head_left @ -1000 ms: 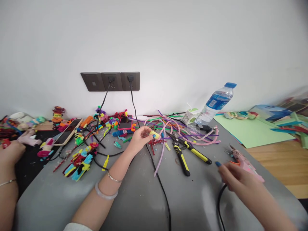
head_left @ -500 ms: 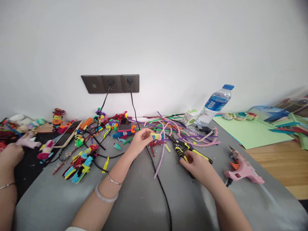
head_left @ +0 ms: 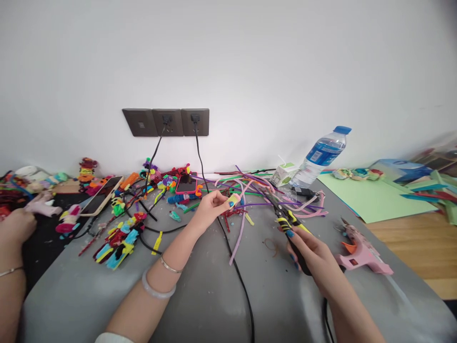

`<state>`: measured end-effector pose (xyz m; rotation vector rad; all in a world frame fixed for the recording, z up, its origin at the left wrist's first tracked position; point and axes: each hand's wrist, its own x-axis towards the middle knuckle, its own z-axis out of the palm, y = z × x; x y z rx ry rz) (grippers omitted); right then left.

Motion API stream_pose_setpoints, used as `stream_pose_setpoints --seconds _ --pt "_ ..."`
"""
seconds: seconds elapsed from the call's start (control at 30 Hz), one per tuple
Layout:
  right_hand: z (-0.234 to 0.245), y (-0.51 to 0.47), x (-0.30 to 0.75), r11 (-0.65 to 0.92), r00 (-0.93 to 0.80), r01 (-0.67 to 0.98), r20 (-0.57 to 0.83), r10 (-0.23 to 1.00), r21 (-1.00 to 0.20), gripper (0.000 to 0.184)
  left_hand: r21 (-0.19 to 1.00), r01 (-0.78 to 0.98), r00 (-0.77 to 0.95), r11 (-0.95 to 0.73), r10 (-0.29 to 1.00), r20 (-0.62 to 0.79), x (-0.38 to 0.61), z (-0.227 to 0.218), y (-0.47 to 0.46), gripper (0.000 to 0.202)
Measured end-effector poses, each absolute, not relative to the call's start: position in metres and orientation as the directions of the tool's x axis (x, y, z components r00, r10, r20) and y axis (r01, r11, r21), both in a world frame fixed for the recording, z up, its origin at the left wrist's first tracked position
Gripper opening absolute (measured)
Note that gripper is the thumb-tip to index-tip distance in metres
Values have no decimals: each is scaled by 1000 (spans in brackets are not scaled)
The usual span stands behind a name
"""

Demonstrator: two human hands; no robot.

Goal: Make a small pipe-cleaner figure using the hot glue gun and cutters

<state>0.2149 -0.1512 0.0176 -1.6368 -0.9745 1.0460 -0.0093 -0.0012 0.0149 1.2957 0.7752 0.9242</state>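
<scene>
My left hand (head_left: 210, 209) pinches a small yellow and pink piece (head_left: 233, 199) above the grey table (head_left: 200, 295). My right hand (head_left: 314, 259) is closed round the handles of black and yellow pliers (head_left: 288, 224), lifted off the table with the jaws pointing into a tangle of coloured pipe cleaners (head_left: 257, 190). A pink glue gun (head_left: 359, 251) lies just right of my right hand.
A water bottle (head_left: 321, 155) and small drink carton (head_left: 283, 174) stand by the wall. Two phones (head_left: 102, 195) (head_left: 185, 183) and coloured craft figures (head_left: 119, 243) lie at the left. Black cables run from wall sockets (head_left: 166, 122). Another person's hand (head_left: 16, 226) rests far left. Green paper (head_left: 374, 197) lies right.
My right hand left the glue gun, moved left, took hold of the pliers and lifted them. My left hand stayed in place with the small piece.
</scene>
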Motion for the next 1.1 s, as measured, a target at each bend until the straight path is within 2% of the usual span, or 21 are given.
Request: stream_pose_setpoints --seconds 0.1,0.3,0.53,0.73,1.1 --pt "21 -151 209 -147 350 52 -120 929 -988 51 988 -149 438 50 899 20 -8 16 -2 41" --pt "20 -143 193 -71 245 -166 -111 963 -984 38 986 -148 428 75 904 -4 -8 16 -3 43" --pt "-8 -126 186 54 204 -13 51 978 -998 44 984 -154 450 88 893 -9 -8 14 -3 42" --pt "-21 -119 180 159 197 40 164 967 -986 39 977 -196 461 82 887 18 -8 14 -2 37" --pt "-23 -123 177 126 202 171 159 966 -977 44 982 -180 447 55 894 32 -8 15 -3 33"
